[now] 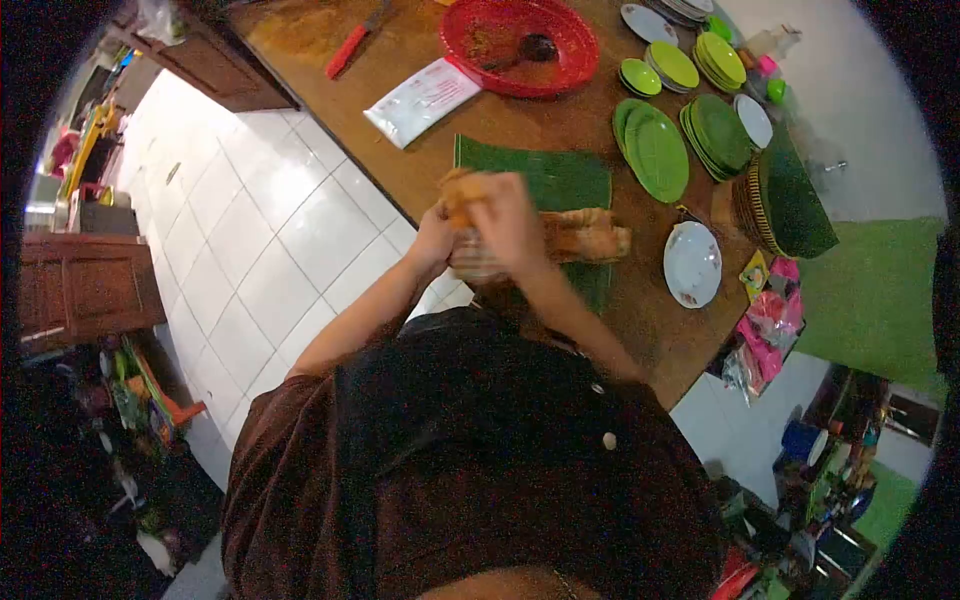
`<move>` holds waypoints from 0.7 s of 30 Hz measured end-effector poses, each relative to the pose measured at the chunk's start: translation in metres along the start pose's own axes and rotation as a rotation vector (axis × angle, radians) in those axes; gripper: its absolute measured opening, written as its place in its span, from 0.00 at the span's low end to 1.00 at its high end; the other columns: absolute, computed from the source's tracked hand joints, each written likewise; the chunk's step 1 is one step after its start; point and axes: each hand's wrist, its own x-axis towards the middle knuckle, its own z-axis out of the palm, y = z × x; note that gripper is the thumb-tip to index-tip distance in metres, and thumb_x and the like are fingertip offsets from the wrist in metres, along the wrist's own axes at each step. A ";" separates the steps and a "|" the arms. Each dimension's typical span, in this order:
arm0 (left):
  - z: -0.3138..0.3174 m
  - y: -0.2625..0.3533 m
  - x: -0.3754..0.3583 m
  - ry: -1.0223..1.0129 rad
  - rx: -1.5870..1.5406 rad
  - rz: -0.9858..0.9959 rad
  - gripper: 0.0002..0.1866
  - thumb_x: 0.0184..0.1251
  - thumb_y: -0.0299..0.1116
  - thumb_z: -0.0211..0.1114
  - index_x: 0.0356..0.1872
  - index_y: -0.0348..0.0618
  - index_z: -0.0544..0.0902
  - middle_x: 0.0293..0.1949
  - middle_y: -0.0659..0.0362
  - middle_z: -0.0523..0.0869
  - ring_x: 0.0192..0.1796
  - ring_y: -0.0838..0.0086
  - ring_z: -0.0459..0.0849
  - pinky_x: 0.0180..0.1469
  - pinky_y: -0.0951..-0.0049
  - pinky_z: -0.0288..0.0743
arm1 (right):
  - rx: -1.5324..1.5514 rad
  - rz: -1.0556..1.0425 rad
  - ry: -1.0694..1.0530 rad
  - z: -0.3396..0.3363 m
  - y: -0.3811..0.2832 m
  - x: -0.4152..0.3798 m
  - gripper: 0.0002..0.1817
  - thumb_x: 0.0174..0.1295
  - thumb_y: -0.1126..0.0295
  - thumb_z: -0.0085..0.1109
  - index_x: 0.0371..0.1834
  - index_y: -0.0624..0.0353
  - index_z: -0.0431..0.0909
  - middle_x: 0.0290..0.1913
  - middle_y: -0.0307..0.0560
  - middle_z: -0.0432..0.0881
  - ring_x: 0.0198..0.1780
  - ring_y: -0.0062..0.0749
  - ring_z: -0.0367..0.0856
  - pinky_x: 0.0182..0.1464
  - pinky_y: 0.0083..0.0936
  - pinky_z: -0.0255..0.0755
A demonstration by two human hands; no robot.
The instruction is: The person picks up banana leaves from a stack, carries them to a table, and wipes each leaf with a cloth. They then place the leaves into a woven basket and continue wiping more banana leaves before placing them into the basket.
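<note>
- The left hand (434,240) has its fingers bent around the left end of the orange-brown food (590,240) and looks to be holding it.
- The right hand (512,225) is on top of the food. Its fingers are bent, but they are blurry, so I cannot tell if they pinch it or just touch it.
- The food is in the middle of the frame, under and between both hands. Its long part pokes out to the right of the right hand and runs side to side. The right hand is nearer to that end. I cannot tell if it is one piece or more.
- Part of the food is over a big green leaf (570,180), which lies flat on the brown bench (650,335).
- Up from the hands are a white packet (425,103) and a red bowl (572,75) touching it.
- A knife with a red handle (347,52) is at the upper left.
- A white plate (693,265) sits right of the food, well apart from the hands.
</note>
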 end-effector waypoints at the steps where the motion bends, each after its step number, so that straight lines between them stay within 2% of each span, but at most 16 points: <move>1: 0.002 0.000 0.003 -0.005 -0.003 -0.012 0.13 0.64 0.19 0.52 0.49 0.40 0.74 0.42 0.56 0.82 0.41 0.69 0.82 0.43 0.67 0.80 | -0.117 0.020 -0.154 0.016 -0.006 0.001 0.18 0.56 0.70 0.57 0.52 0.49 0.74 0.49 0.47 0.73 0.49 0.49 0.73 0.52 0.40 0.69; 3: 0.000 0.002 0.007 -0.003 -0.146 -0.094 0.14 0.66 0.19 0.50 0.52 0.36 0.73 0.41 0.55 0.82 0.37 0.71 0.82 0.36 0.72 0.80 | -0.196 0.066 -0.138 0.020 0.011 0.012 0.19 0.56 0.71 0.57 0.52 0.47 0.75 0.48 0.46 0.73 0.48 0.50 0.73 0.51 0.42 0.70; 5: -0.006 0.003 0.002 -0.002 -0.128 -0.192 0.13 0.67 0.20 0.50 0.51 0.36 0.74 0.41 0.55 0.83 0.39 0.70 0.82 0.40 0.71 0.79 | -0.327 0.152 -0.096 0.012 0.028 0.026 0.20 0.55 0.72 0.57 0.53 0.46 0.75 0.47 0.46 0.72 0.47 0.50 0.73 0.48 0.43 0.72; 7: -0.003 0.016 0.001 -0.084 -0.021 -0.077 0.12 0.69 0.21 0.50 0.50 0.35 0.74 0.42 0.55 0.83 0.41 0.70 0.82 0.44 0.69 0.77 | -0.485 0.185 0.015 -0.005 0.055 0.031 0.16 0.56 0.71 0.56 0.50 0.49 0.75 0.46 0.49 0.72 0.45 0.50 0.73 0.46 0.43 0.73; 9: 0.001 0.026 -0.003 -0.133 0.021 -0.081 0.11 0.69 0.22 0.50 0.50 0.34 0.75 0.44 0.56 0.83 0.41 0.70 0.81 0.47 0.69 0.75 | -0.598 0.180 0.106 -0.021 0.086 0.029 0.13 0.57 0.70 0.54 0.46 0.51 0.76 0.44 0.51 0.73 0.44 0.51 0.73 0.44 0.43 0.73; 11: -0.002 0.016 0.004 -0.016 -0.044 -0.121 0.10 0.68 0.21 0.51 0.48 0.34 0.76 0.44 0.56 0.83 0.42 0.71 0.80 0.47 0.69 0.75 | -0.675 0.319 0.200 -0.036 0.099 0.028 0.12 0.57 0.70 0.53 0.45 0.53 0.76 0.45 0.53 0.72 0.44 0.52 0.74 0.43 0.45 0.73; 12: -0.007 0.013 0.010 -0.033 -0.041 -0.129 0.10 0.68 0.21 0.51 0.48 0.34 0.76 0.44 0.56 0.83 0.42 0.71 0.80 0.47 0.69 0.75 | -0.687 0.332 0.206 -0.040 0.089 0.031 0.12 0.57 0.70 0.53 0.45 0.53 0.76 0.45 0.53 0.72 0.44 0.52 0.74 0.43 0.45 0.73; 14: -0.015 0.008 0.022 -0.097 -0.094 -0.212 0.11 0.67 0.19 0.52 0.48 0.34 0.76 0.43 0.56 0.82 0.44 0.71 0.79 0.47 0.70 0.75 | -0.331 0.402 0.255 -0.046 0.055 0.039 0.12 0.57 0.71 0.54 0.44 0.52 0.77 0.46 0.55 0.72 0.44 0.54 0.73 0.44 0.46 0.72; 15: -0.015 0.014 0.023 -0.107 -0.098 -0.222 0.11 0.67 0.19 0.52 0.48 0.34 0.76 0.43 0.56 0.82 0.44 0.71 0.79 0.47 0.70 0.75 | -0.309 0.358 0.173 -0.032 0.042 0.038 0.12 0.56 0.71 0.54 0.44 0.51 0.77 0.45 0.55 0.72 0.44 0.54 0.73 0.44 0.47 0.72; 16: -0.014 0.025 0.023 -0.127 0.047 -0.256 0.11 0.67 0.18 0.51 0.49 0.34 0.75 0.43 0.56 0.82 0.45 0.71 0.79 0.47 0.70 0.75 | -0.285 0.316 0.092 -0.013 0.025 0.040 0.12 0.56 0.71 0.55 0.44 0.49 0.77 0.45 0.55 0.72 0.45 0.54 0.73 0.44 0.47 0.71; 17: -0.013 0.034 0.025 -0.150 0.195 -0.287 0.12 0.67 0.18 0.51 0.50 0.34 0.74 0.42 0.57 0.81 0.46 0.71 0.79 0.47 0.70 0.75 | -0.265 0.232 -0.074 0.007 0.006 0.041 0.15 0.55 0.70 0.57 0.46 0.47 0.76 0.45 0.54 0.72 0.45 0.53 0.73 0.46 0.47 0.72; 18: -0.013 0.038 0.026 -0.165 0.197 -0.293 0.12 0.67 0.18 0.51 0.50 0.34 0.74 0.42 0.57 0.81 0.46 0.71 0.79 0.47 0.70 0.75 | -0.173 0.203 -0.127 0.031 -0.003 0.030 0.18 0.54 0.69 0.58 0.51 0.47 0.74 0.48 0.52 0.72 0.47 0.52 0.73 0.47 0.46 0.72; 19: -0.013 0.040 0.025 -0.151 0.205 -0.303 0.12 0.67 0.18 0.51 0.50 0.34 0.74 0.42 0.57 0.81 0.46 0.71 0.79 0.46 0.70 0.75 | -0.277 0.311 -0.139 0.027 -0.024 0.034 0.19 0.57 0.71 0.58 0.53 0.48 0.74 0.47 0.51 0.72 0.50 0.49 0.73 0.49 0.41 0.72; 21: -0.015 0.042 0.030 -0.139 0.214 -0.313 0.12 0.67 0.18 0.51 0.50 0.34 0.74 0.43 0.58 0.81 0.45 0.71 0.79 0.46 0.70 0.75 | -0.313 0.326 -0.020 0.035 0.007 0.034 0.19 0.58 0.69 0.58 0.54 0.46 0.73 0.48 0.50 0.71 0.50 0.48 0.73 0.48 0.40 0.72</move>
